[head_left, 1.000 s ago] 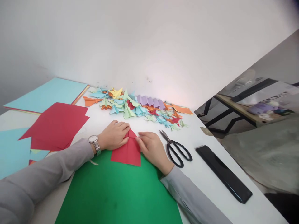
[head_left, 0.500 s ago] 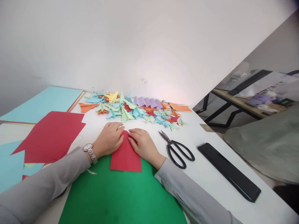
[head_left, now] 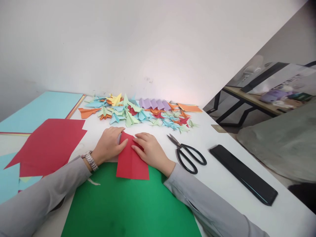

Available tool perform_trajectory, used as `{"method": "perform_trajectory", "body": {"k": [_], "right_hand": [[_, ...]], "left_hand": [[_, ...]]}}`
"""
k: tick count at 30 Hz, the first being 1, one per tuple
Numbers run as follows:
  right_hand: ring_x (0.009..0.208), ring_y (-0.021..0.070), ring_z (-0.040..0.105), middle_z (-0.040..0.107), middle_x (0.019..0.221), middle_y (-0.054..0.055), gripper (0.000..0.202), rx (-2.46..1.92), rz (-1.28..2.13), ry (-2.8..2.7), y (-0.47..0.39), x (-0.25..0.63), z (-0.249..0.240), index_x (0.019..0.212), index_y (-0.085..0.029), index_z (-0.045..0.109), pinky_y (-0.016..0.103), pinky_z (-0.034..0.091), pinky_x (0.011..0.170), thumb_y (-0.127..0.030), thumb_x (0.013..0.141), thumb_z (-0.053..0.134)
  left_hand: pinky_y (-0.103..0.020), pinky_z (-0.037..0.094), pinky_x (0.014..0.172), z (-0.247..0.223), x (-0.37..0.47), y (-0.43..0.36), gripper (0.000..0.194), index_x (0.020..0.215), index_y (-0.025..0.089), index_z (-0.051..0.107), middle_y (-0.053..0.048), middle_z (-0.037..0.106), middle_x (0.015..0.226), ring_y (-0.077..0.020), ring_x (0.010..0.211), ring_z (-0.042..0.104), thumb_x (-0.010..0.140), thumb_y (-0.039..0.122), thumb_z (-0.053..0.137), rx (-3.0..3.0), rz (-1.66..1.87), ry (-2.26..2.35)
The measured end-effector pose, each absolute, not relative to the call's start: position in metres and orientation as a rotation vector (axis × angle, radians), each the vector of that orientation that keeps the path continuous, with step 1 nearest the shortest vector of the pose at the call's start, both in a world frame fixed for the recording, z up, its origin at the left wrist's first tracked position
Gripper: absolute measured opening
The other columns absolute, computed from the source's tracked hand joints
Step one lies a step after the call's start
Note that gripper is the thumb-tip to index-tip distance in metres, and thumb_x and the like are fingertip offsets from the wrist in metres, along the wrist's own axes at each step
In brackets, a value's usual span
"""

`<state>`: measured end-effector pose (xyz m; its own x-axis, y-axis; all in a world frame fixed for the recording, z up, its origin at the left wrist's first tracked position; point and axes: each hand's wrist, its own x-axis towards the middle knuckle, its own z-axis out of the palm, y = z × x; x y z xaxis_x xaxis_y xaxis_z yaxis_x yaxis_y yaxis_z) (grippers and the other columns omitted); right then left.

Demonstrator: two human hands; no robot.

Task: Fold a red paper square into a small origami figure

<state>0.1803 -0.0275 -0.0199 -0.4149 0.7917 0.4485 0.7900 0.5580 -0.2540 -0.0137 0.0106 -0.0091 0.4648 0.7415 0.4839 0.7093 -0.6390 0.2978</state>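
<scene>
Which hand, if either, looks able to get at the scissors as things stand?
Probably the right hand: the scissors lie just to its right on bare table, nothing on top. It would likely have to let go of the red paper first.

Both forearms, in gray sleeves, reach forward from the lower corners and angle inward, bringing the 2 hands near each other but apart. The left hand is turned inward, its thumb pointing toward the right hand and its other fingers bent above. The right hand lies palm down, fingers loosely curved, thumb extended toward the left hand, just below the index finger.
</scene>
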Motion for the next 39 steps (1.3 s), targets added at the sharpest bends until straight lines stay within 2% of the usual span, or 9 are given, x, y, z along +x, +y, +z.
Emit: {"method": "perform_trajectory", "body": {"k": [3, 6, 12, 18, 24, 30, 35, 39], "right_hand": [[0.106, 0.0274, 0.056, 0.065, 0.114, 0.013, 0.034, -1.288, -0.004, -2.289, -0.030, 0.180, -0.017, 0.106, -0.015, 0.067, 0.044, 0.044, 0.092, -0.041, 0.086, 0.058], [0.106, 0.0279, 0.055, 0.065, 0.114, 0.013, 0.036, -1.342, 0.000, -2.288, -0.031, 0.179, -0.014, 0.107, -0.016, 0.066, 0.045, 0.043, 0.092, -0.043, 0.084, 0.060], [0.109, 0.0280, 0.054, 0.065, 0.114, 0.013, 0.032, -1.389, -0.011, -2.261, -0.031, 0.178, -0.015, 0.108, -0.017, 0.066, 0.045, 0.043, 0.092, -0.038, 0.085, 0.058], [0.111, 0.0266, 0.053, 0.065, 0.115, 0.012, 0.028, -1.384, -0.011, -2.245, -0.029, 0.178, -0.017, 0.109, -0.017, 0.066, 0.044, 0.043, 0.093, -0.028, 0.092, 0.047], [0.111, 0.0262, 0.053, 0.063, 0.116, 0.013, 0.027, -1.385, 0.012, -2.216, -0.027, 0.180, -0.021, 0.109, -0.016, 0.065, 0.044, 0.044, 0.092, -0.023, 0.090, 0.048], [0.112, 0.0284, 0.052, 0.062, 0.118, 0.013, 0.027, -1.423, -0.007, -2.201, -0.027, 0.180, -0.021, 0.111, -0.018, 0.065, 0.046, 0.044, 0.092, -0.026, 0.089, 0.051], [0.115, 0.0301, 0.050, 0.061, 0.120, 0.013, 0.029, -1.448, -0.029, -2.205, -0.027, 0.180, -0.021, 0.111, -0.017, 0.065, 0.047, 0.042, 0.094, -0.027, 0.088, 0.051], [0.115, 0.0301, 0.050, 0.061, 0.120, 0.013, 0.030, -1.466, -0.033, -2.204, -0.027, 0.180, -0.021, 0.112, -0.017, 0.065, 0.047, 0.042, 0.094, -0.028, 0.090, 0.048]], "left_hand": [[-0.042, 0.049, 0.086, -0.010, -0.015, 0.012, 0.031, 0.110, 0.014, 0.057, -0.012, 0.066, 0.103, -0.0257, 0.097, 0.061, 0.082, 0.027, 0.052, 2.655, 0.963, 1.229], [-0.041, 0.049, 0.087, -0.010, -0.015, 0.011, 0.030, 0.110, 0.013, 0.056, -0.012, 0.066, 0.103, -0.0247, 0.098, 0.060, 0.083, 0.024, 0.050, 2.646, 1.015, 1.135], [-0.040, 0.051, 0.087, -0.005, -0.012, 0.004, 0.031, 0.114, 0.014, 0.056, -0.013, 0.065, 0.106, -0.0234, 0.100, 0.059, 0.084, 0.018, 0.048, 2.762, 0.859, 0.855], [-0.039, 0.051, 0.088, -0.003, -0.009, 0.003, 0.026, 0.107, 0.014, 0.061, -0.011, 0.068, 0.102, -0.0213, 0.099, 0.059, 0.089, 0.013, 0.042, 2.847, 0.820, 0.667], [-0.037, 0.055, 0.085, -0.009, -0.013, 0.010, 0.038, 0.101, 0.017, 0.066, -0.009, 0.069, 0.100, -0.0186, 0.098, 0.060, 0.086, 0.003, 0.034, 2.824, 0.784, 0.590], [-0.038, 0.054, 0.086, -0.012, -0.013, 0.011, 0.032, 0.096, 0.017, 0.067, -0.010, 0.069, 0.103, -0.0191, 0.099, 0.060, 0.089, 0.006, 0.038, 2.837, 0.861, 0.621], [-0.038, 0.053, 0.089, -0.014, -0.012, 0.010, 0.028, 0.107, 0.014, 0.064, -0.012, 0.067, 0.110, -0.0200, 0.102, 0.061, 0.089, 0.012, 0.042, 2.803, 0.957, 0.798], [-0.036, 0.054, 0.083, -0.013, -0.012, 0.010, 0.025, 0.093, 0.015, 0.067, -0.010, 0.070, 0.100, -0.0194, 0.094, 0.062, 0.089, 0.011, 0.043, 2.843, 0.917, 0.765]]}}
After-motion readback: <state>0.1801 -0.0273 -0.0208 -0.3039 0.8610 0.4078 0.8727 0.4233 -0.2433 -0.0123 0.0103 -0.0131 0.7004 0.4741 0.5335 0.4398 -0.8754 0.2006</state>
